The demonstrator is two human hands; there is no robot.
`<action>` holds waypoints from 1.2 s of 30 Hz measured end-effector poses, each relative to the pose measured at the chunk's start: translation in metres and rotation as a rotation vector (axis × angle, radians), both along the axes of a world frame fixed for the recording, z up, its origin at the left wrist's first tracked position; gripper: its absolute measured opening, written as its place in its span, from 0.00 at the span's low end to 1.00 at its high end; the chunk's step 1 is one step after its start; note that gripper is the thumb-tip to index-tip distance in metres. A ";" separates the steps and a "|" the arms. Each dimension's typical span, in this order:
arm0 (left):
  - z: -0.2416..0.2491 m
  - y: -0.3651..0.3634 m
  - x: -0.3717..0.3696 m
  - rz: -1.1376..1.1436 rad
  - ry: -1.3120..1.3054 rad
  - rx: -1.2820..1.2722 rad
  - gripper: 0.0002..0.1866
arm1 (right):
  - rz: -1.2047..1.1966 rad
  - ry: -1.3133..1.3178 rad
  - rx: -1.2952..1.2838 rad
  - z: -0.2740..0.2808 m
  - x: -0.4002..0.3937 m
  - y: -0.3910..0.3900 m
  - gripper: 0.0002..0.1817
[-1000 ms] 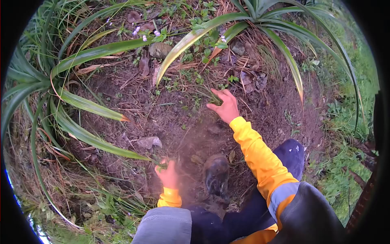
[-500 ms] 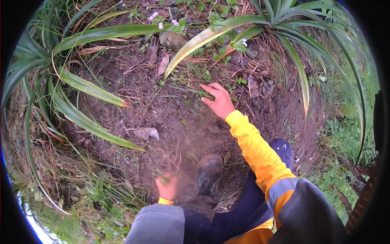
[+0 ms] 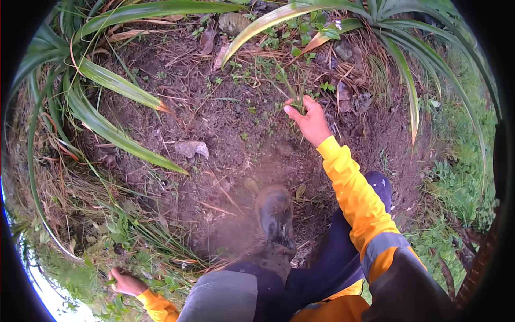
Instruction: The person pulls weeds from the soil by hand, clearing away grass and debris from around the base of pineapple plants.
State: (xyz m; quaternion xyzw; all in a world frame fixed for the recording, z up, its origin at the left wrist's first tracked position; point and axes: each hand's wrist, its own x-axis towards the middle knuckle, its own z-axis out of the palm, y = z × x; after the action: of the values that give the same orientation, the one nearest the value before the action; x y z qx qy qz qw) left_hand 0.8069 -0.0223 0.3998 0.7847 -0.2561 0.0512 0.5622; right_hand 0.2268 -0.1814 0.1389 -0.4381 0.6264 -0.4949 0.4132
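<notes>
My right hand is closed around a small tuft of grass, just above the bare soil. The green blades stick up past the fingertips. Off at the lower left, my left hand is over low weeds and cut grass, its fingers curled. A little green shows at those fingertips, but what they hold cannot be made out. Between the hands lies dark soil dotted with tiny seedlings.
Long-leaved spiky plants stand at the upper left and upper right, their leaves arching over the soil. A pale dry leaf lies mid-left. My muddy boot is planted at the centre. Grass heaps line the left.
My left hand has swung from beside the boot out to the lower left. My right hand has shifted slightly right, and the grass in it now points upward rather than left.
</notes>
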 end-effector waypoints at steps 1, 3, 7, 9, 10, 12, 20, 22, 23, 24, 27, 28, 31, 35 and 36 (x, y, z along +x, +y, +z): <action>0.021 0.021 0.066 0.062 -0.058 0.107 0.09 | 0.032 0.133 -0.082 -0.002 0.002 0.004 0.14; 0.055 0.034 0.162 0.315 -0.148 0.306 0.19 | 0.097 0.254 -0.128 -0.003 0.004 0.007 0.16; 0.089 0.061 0.273 0.164 0.181 0.732 0.40 | 0.171 0.290 -0.085 -0.002 0.019 0.013 0.20; 0.077 0.077 0.310 0.333 -0.370 1.180 0.51 | 0.155 0.391 -0.142 0.005 0.021 0.022 0.21; 0.075 0.081 0.298 0.308 -0.685 1.342 0.53 | 0.145 0.412 -0.159 0.008 0.026 0.022 0.20; 0.093 0.037 0.129 0.289 -0.931 1.598 0.48 | 0.193 0.412 -0.187 -0.003 0.031 0.018 0.18; -0.031 -0.051 -0.156 -0.808 -1.057 0.778 0.09 | -0.135 0.038 0.037 0.004 0.029 0.020 0.13; -0.073 -0.069 -0.183 -1.111 -0.695 0.681 0.12 | -0.137 0.048 0.035 0.005 0.024 0.015 0.16; -0.094 -0.077 -0.202 -1.190 -0.539 0.658 0.13 | -0.091 0.126 -0.035 0.001 0.023 0.010 0.18; -0.111 -0.088 -0.225 -1.244 -0.554 0.596 0.15 | -0.044 0.204 -0.105 -0.001 0.024 0.006 0.19; -0.158 -0.126 -0.278 -1.311 -0.461 0.572 0.20 | 0.105 0.450 -0.209 0.022 0.046 -0.002 0.21; -0.184 -0.140 -0.285 -1.309 -0.595 0.484 0.23 | 0.149 0.462 -0.257 0.009 0.051 -0.006 0.20; -0.212 -0.161 -0.310 -1.273 -0.608 0.447 0.19 | 0.112 0.391 -0.200 -0.005 0.050 -0.012 0.17; -0.228 -0.170 -0.314 -1.369 -0.617 0.277 0.11 | -0.048 0.024 0.038 0.007 0.037 0.015 0.10; -0.230 -0.172 -0.314 -1.389 -0.586 0.267 0.10 | -0.087 -0.064 0.048 -0.002 0.027 0.023 0.09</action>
State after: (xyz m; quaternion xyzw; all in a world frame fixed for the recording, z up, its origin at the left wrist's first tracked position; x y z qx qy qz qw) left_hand 0.4933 -0.1947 0.1702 0.4590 -0.8332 -0.1393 0.2750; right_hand 0.2534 -0.1584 0.1369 -0.3844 0.6432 -0.5110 0.4213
